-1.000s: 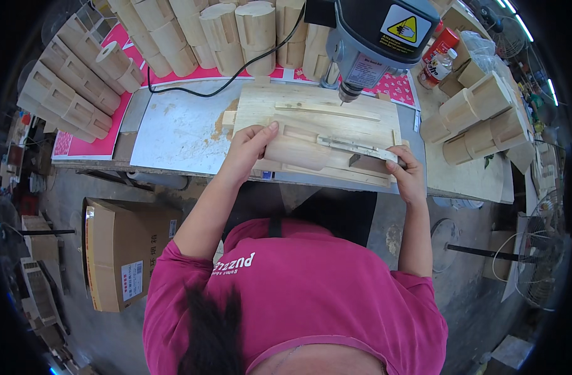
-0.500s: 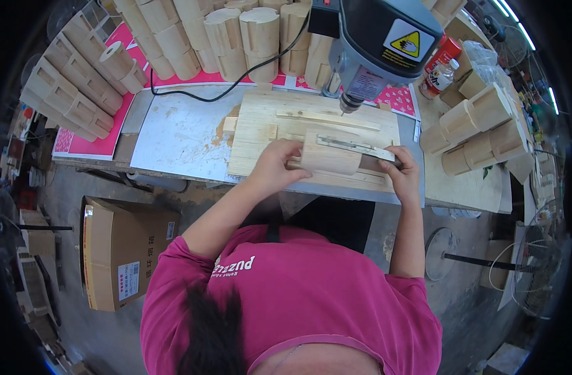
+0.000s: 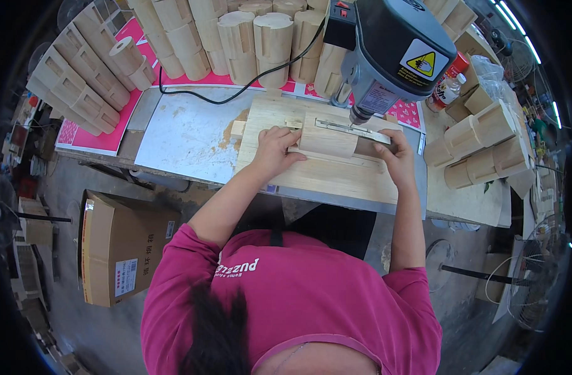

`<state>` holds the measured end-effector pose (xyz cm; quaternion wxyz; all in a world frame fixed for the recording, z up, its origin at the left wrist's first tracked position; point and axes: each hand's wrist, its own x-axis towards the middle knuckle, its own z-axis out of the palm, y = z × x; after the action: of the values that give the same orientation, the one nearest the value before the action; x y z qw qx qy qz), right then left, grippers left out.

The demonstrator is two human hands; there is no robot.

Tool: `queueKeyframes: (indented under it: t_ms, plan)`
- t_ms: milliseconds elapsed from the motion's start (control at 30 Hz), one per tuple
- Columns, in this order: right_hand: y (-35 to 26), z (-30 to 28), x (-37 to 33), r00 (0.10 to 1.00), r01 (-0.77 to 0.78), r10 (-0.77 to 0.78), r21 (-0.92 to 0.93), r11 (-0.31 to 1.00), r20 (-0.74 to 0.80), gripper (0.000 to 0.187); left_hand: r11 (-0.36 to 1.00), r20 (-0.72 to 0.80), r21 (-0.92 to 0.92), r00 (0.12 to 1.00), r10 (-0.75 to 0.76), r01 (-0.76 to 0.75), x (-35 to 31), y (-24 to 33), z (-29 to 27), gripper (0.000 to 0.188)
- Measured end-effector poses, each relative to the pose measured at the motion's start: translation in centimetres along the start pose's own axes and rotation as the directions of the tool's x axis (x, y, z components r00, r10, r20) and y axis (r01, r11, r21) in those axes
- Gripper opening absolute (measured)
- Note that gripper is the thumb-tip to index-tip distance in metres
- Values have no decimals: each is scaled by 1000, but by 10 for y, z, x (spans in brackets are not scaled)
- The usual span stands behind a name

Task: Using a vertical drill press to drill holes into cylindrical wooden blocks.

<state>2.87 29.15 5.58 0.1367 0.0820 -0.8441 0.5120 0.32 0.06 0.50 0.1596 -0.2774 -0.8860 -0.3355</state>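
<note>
A rounded wooden block (image 3: 323,142) lies on its side on a pale wooden board (image 3: 286,172), beneath the chuck (image 3: 361,115) of a drill press (image 3: 401,50). Along the block's top runs a light, slotted strip (image 3: 351,130) whose right end sticks out past the block. My left hand (image 3: 276,151) grips the block's left end, thumb at the near side and fingers at the far side. With thumb and fingers, my right hand (image 3: 398,161) pinches the strip's protruding end. Whether the drill bit touches the strip cannot be made out.
Similar wooden blocks (image 3: 273,47) stand in rows behind the board. More stacked pieces lie at the left (image 3: 79,81) and right (image 3: 486,147). A black cable (image 3: 223,101) crosses the bench. A bottle (image 3: 445,92) stands at the right; a cardboard box (image 3: 126,250) is on the floor.
Both hands have moved the block and strip away from me, closer under the drill chuck. The block now sits farther back on the board. The view has shifted slightly.
</note>
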Motion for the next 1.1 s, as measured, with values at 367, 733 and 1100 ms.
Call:
queueKeyframes:
  t_ms: [367,733,1100]
  plan:
    - [-112,-79,121,918,214,-198,8,977,-343,31,992,109,-125,994,28,-14,3,-1,0,51]
    - [-152,-22,15,851,261,-424,-453,853,-309,13,991,-33,-62,992,118,-120,-3,-17,-4,43]
    - [-37,33,-19,759,423,-491,-250,871,-427,15,998,45,-44,997,57,-55,-4,-1,-8,48]
